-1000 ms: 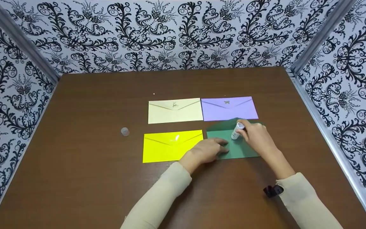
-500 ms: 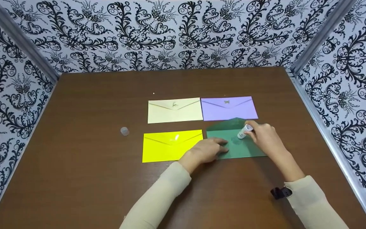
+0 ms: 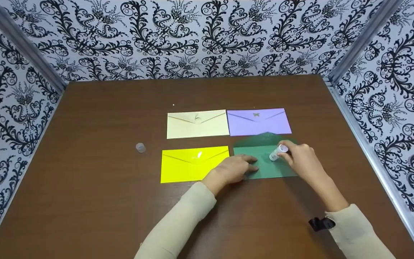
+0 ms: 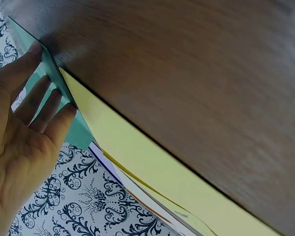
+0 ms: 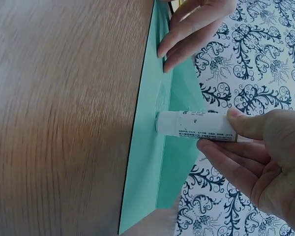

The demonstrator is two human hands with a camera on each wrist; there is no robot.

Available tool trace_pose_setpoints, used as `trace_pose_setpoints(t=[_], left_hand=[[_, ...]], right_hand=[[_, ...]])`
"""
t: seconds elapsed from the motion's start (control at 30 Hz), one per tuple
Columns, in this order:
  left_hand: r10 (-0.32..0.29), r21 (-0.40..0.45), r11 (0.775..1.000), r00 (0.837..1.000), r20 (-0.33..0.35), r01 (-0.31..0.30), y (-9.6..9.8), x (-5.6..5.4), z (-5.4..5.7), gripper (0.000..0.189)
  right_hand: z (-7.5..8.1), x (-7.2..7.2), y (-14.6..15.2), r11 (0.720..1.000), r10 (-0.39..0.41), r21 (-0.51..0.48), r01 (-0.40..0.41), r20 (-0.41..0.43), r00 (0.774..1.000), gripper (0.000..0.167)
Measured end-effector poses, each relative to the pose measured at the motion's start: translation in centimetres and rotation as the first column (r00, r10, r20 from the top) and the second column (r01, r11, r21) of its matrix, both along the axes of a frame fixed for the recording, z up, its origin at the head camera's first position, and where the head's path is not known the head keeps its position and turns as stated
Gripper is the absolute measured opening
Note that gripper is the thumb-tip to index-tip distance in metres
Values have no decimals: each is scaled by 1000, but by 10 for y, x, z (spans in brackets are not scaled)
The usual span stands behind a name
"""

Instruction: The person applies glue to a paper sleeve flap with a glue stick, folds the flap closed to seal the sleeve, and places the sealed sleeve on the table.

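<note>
A green envelope (image 3: 264, 169) lies on the brown table with its flap (image 3: 264, 139) unfolded toward the back. My right hand (image 3: 304, 160) pinches a white glue stick (image 3: 277, 153) between thumb and fingers, the tube tilted. In the right wrist view, the end of the glue stick (image 5: 169, 123) meets the envelope's body just below the flap fold, by a glossy smear. My left hand (image 3: 233, 169) rests on the envelope's left part with spread, nearly straight fingers (image 4: 51, 105). Its wrist side overlaps the yellow envelope (image 3: 189, 169) in the head view.
Behind lie a cream envelope (image 3: 198, 126) and a purple envelope (image 3: 259, 124), side by side with flaps down. A small translucent cap (image 3: 140, 147) sits at the left on the table (image 3: 84, 172). Patterned walls (image 3: 207, 39) enclose the table's back and sides.
My right hand has moved the glue stick rightward across the green envelope and slightly toward the front edge, tilting it more. The left hand stays in place.
</note>
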State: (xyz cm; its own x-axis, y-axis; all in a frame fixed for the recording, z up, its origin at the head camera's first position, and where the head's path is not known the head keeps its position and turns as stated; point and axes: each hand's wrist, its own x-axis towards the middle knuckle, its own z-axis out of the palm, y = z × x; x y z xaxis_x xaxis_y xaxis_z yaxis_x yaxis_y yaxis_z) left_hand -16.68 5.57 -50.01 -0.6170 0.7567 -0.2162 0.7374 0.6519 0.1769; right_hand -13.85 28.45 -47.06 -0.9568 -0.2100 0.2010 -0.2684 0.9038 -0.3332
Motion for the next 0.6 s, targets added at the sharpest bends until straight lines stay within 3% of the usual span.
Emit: trace_pose_setpoints(t=[0.6], left_hand=[[-13,-3,1000,1000,-18,13,-1,0,-2,46]], right_hand=[[-7,-4,-20,999,37,0,-37,-48,998,31]])
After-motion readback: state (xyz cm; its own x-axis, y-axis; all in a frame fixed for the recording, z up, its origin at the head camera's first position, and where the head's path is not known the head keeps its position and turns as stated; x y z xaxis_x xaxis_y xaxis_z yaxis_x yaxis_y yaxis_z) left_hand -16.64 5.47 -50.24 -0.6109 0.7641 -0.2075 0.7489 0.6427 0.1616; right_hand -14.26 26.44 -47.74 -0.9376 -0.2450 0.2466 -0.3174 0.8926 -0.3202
